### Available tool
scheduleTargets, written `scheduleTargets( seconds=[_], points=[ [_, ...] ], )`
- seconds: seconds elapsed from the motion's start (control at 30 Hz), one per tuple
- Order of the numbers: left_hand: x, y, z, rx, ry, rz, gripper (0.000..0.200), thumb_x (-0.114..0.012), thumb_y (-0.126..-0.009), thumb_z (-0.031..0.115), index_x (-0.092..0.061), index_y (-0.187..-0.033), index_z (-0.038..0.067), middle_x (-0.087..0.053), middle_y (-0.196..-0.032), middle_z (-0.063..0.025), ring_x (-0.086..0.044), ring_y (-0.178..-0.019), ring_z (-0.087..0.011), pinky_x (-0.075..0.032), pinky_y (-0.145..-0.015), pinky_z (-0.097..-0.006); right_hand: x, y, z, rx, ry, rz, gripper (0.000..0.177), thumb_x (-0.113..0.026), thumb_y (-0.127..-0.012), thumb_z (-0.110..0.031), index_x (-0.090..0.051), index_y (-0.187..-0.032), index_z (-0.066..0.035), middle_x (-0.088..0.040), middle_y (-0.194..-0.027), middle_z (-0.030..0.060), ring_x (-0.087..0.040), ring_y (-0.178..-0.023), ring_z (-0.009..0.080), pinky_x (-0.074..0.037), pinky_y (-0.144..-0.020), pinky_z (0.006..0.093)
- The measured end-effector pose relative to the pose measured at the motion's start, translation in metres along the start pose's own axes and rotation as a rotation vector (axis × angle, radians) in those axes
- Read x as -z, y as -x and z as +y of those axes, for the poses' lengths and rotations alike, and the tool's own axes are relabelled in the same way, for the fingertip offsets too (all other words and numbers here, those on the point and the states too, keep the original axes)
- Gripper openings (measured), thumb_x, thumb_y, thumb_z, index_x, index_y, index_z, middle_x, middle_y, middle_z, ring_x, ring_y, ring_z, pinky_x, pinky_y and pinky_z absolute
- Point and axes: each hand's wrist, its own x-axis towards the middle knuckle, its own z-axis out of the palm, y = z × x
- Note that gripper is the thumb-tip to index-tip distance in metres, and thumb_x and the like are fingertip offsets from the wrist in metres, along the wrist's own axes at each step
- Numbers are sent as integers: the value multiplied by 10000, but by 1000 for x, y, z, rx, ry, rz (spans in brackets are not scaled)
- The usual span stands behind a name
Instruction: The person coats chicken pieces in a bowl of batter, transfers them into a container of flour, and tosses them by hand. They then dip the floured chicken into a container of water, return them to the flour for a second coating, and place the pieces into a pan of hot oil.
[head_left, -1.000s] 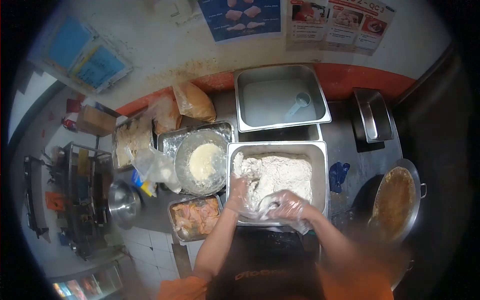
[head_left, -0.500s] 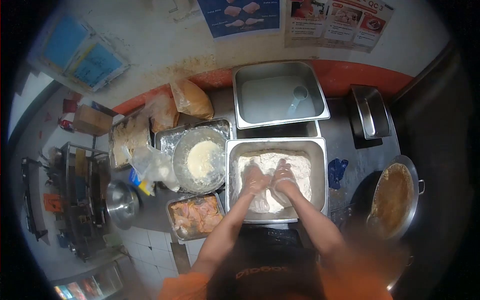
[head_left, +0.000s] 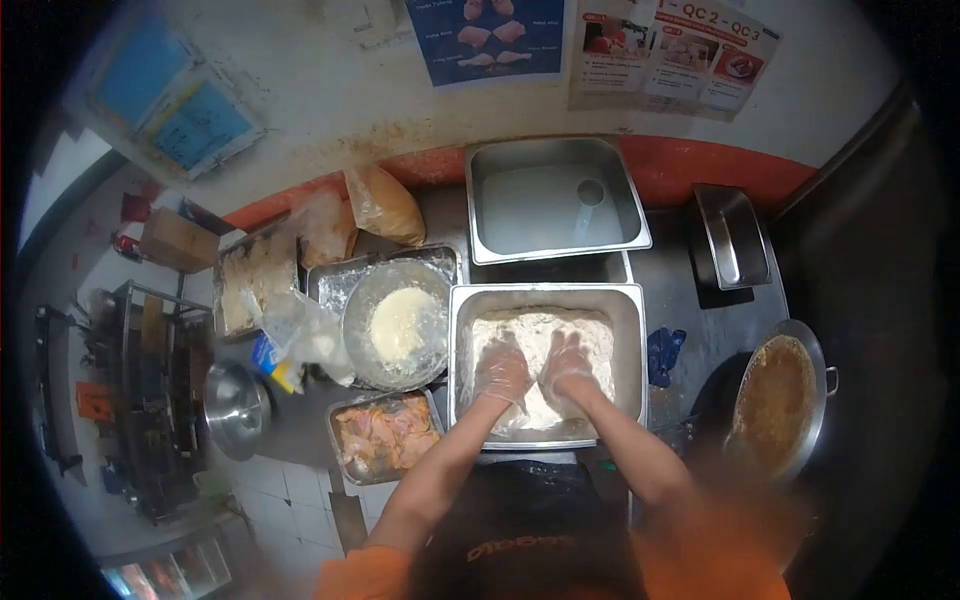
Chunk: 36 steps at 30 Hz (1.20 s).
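A deep steel pan point(head_left: 461, 300) of white flour point(head_left: 535, 412) stands in front of me, and both my hands are down in it. Clear plastic gloves cover them. My left hand point(head_left: 503, 370) lies in the left half of the flour, its fingers reaching forward and partly covered. On the right, my right hand point(head_left: 567, 364) rests in the flour with its fingers stretched forward and apart. A gap of flour shows between the hands. Neither hand visibly grips anything; whether pieces lie under the flour is hidden.
Left of the pan are a batter bowl point(head_left: 358, 355) and a tray of raw chicken pieces point(head_left: 388, 432). Behind stands a steel pan of cloudy liquid point(head_left: 530, 205) with a ladle point(head_left: 590, 200). A wok of brown oil point(head_left: 775, 400) sits at right, near a blue cloth point(head_left: 664, 355).
My hands have moved slightly apart and lower into the flour; the right hand's fingers, raised before, now point forward into it. The view has shifted a little.
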Motion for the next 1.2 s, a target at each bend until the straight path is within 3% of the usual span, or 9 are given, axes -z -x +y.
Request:
scheduleTargets(
  seconds=[0.13, 0.23, 0.37, 0.47, 0.53, 0.67, 0.9, 1.03, 1.2],
  points=[
    [83, 12, 13, 70, 217, -422, 745, -682, -797, 397, -519, -1255, -167, -604, -1171, -351, -627, -1111, -394, -473, -993, -423, 50, -23, 13, -18, -243, -610, 609, -600, -886, -284, -427, -1416, -37, -485, -1410, 200, -497, -1295, 330, -418, -1083, 388],
    [71, 19, 6, 167, 462, -215, 731, -650, -818, 437, -543, -1219, -165, -585, -1190, -372, -599, -1141, -431, -459, -1007, -429, 98, 3, 11, 43, -152, -323, 785, -717, -800, -391, -423, -1380, 48, -493, -1385, 260, -532, -1249, 377, -461, -1028, 417],
    [86, 37, -16, 107, 504, -303, 765, -633, -830, 480, -533, -1216, -173, -556, -1222, -387, -560, -1186, -443, -432, -1035, -435, 98, -8, 33, 108, -57, -308, 983, -753, -778, -418, -271, -1470, 87, -382, -1488, 266, -369, -1384, 412, -376, -1117, 426],
    [118, 60, -5, 169, 509, -269, 776, -626, -836, 491, -521, -1225, -172, -542, -1241, -384, -533, -1213, -439, -407, -1057, -438, 67, -17, 14, 37, -21, -412, 867, -661, -855, -346, -252, -1462, 120, -366, -1497, 270, -356, -1394, 404, -360, -1123, 428],
    [131, 65, -1, 185, 535, -258, 726, -585, -858, 454, -520, -1210, -177, -523, -1244, -408, -515, -1224, -466, -409, -1048, -445, -22, -17, 13, 94, -60, -82, 702, -608, -880, -311, -385, -1414, 85, -440, -1452, 245, -457, -1322, 402, -410, -1073, 419],
    [102, 74, -26, 13, 637, -22, 625, -621, -856, 323, -485, -1298, -98, -518, -1296, -340, -509, -1216, -458, -410, -1041, -446, 64, -13, 13, -42, -346, -443, 684, -613, -865, -371, -454, -1374, 58, -547, -1340, 246, -516, -1262, 387, -426, -1057, 406],
    [66, 75, -44, -139, 1060, 370, 557, -651, -827, 108, -474, -1333, -44, -556, -1306, -225, -543, -1197, -373, -414, -1042, -399, 64, 33, 15, 18, 156, 167, 824, -648, -850, -378, -309, -1465, 53, -483, -1387, 291, -405, -1347, 433, -310, -1142, 468],
    [72, 81, -45, -105, 1244, 314, 528, -639, -828, 73, -492, -1324, -30, -586, -1284, -195, -560, -1190, -332, -411, -1046, -380, 6, 18, 2, 187, -87, -431, 446, -590, -834, -206, -603, -1208, 39, -616, -1205, 277, -584, -1157, 391, -449, -1011, 426],
    [40, 71, -57, -152, 1208, 377, 505, -620, -834, 58, -493, -1316, -24, -599, -1265, -191, -581, -1163, -304, -435, -1020, -374, 45, -7, -9, 271, -201, -279, 269, -607, -828, -223, -719, -869, 18, -683, -929, 272, -675, -900, 396, -522, -838, 452]
  ],
)
